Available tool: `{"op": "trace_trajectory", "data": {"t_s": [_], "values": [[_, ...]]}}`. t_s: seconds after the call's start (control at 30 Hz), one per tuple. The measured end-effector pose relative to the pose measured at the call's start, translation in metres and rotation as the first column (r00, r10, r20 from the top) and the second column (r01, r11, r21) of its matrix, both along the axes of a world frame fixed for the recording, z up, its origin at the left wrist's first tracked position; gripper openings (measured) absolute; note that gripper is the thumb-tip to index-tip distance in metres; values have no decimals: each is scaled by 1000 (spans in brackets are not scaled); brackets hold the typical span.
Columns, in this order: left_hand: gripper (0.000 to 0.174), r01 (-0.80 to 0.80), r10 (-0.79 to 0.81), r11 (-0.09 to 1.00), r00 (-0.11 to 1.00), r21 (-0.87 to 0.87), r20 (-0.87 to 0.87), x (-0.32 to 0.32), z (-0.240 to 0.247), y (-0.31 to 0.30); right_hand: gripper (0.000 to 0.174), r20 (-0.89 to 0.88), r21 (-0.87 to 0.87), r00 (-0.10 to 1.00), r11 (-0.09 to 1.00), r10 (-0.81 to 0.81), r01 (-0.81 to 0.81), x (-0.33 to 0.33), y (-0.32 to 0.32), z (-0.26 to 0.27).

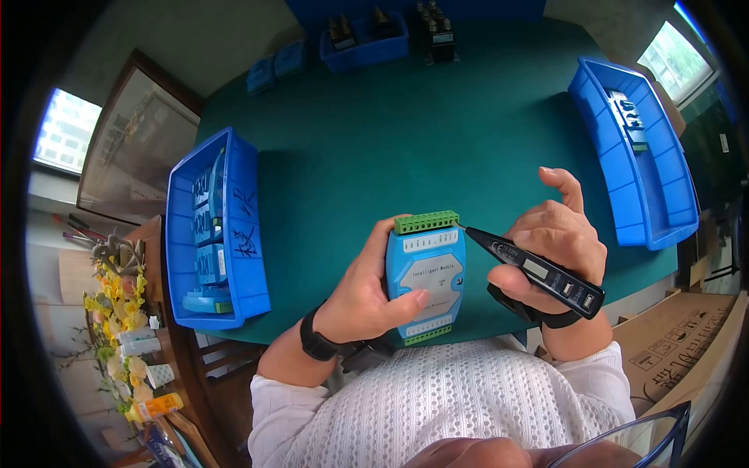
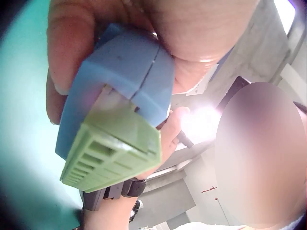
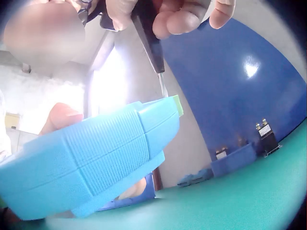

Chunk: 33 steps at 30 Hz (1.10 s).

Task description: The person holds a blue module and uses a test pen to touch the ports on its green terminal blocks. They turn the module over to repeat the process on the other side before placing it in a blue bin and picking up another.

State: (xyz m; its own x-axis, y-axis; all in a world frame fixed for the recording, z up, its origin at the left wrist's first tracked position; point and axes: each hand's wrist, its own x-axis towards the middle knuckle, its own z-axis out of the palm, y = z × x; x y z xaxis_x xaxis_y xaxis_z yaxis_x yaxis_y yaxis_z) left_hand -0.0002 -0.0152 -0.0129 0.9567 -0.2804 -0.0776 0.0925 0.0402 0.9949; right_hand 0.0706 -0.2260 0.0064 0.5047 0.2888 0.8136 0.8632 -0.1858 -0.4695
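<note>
My left hand (image 1: pixel 363 292) grips a blue module (image 1: pixel 398 269) with a grey label, its thumb on the label face and its fingers behind. A green screw terminal block (image 1: pixel 427 223) runs along the module's top end, and another, smaller in view, sits at the bottom end. In my right hand (image 1: pixel 566 238) is a black voltage tester screwdriver (image 1: pixel 558 285) with a small display. Its metal tip meets the right end of the top terminal block. The right wrist view shows the tester (image 3: pixel 149 43) slanting down to the module's (image 3: pixel 105 148) green-edged end.
A blue bin (image 1: pixel 256 288) of similar modules stands on the left of the green table (image 1: pixel 374 148). At right, another blue bin (image 1: pixel 663 199) holds a few parts. Along the back are a blue tray (image 1: pixel 367 56), a black component (image 1: pixel 442 48) and blue pieces (image 1: pixel 275 66).
</note>
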Motion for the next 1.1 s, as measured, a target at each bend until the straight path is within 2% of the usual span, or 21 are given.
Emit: {"op": "trace_trajectory", "data": {"t_s": [0.4, 0.63, 0.8, 0.9, 1.1], "values": [[70, -7, 7, 1000, 1000, -17, -16, 0, 2, 0, 21, -85, 2, 996, 999, 35, -35, -1, 0, 3], [69, -11, 11, 1000, 1000, -9, -16, 1, -1, 0, 18, -75, -105, 996, 993, 55, -63, 1, 0, 9], [70, -10, 10, 1000, 1000, 4, 12, 1, 1, -1, 28, -115, -48, 992, 998, 43, -49, -1, -1, 4], [70, -14, 13, 1000, 999, 19, 37, 1, 0, -1, 39, -50, -59, 999, 998, 4, -7, -1, -2, 3], [71, -4, -2, 996, 997, 85, 73, -2, 0, -2, 43, 50, -72, 998, 996, -42, 45, -3, -3, 4]]}}
